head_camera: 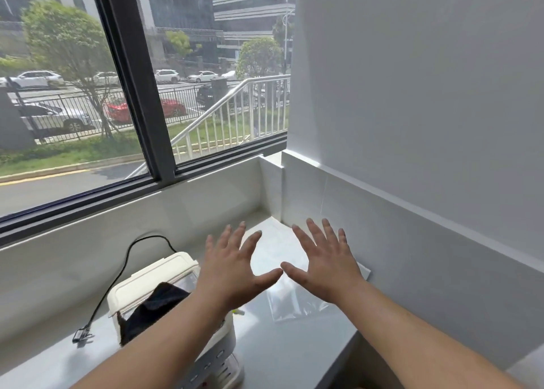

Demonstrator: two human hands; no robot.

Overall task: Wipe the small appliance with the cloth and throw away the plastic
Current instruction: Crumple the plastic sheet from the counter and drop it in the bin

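Both hands, left hand (235,274) and right hand (323,271), were held spread, grip released. Black cloth (153,309) lay on the appliance (153,274), near left; plastic (294,303), seemingly a bag, on counter (294,356). Cloth best gathered first.

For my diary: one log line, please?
left hand: open, empty | right hand: open, empty | cloth: on appliance | plastic: on counter

- The left hand (235,271) and right hand (325,266) hover spread and empty above the counter (294,356), thumb tips nearly touching.
- Open counter runs ahead to the corner, bounded by the upstand below the window (132,79) and the right wall (426,94).
- A flat clear plastic sheet (290,303) lies under the right hand.
- The cream appliance (153,279), with the black cloth (153,306) draped on it, blocks the left.
- Its power cord (117,276) and plug (82,335) trail along the far-left counter.
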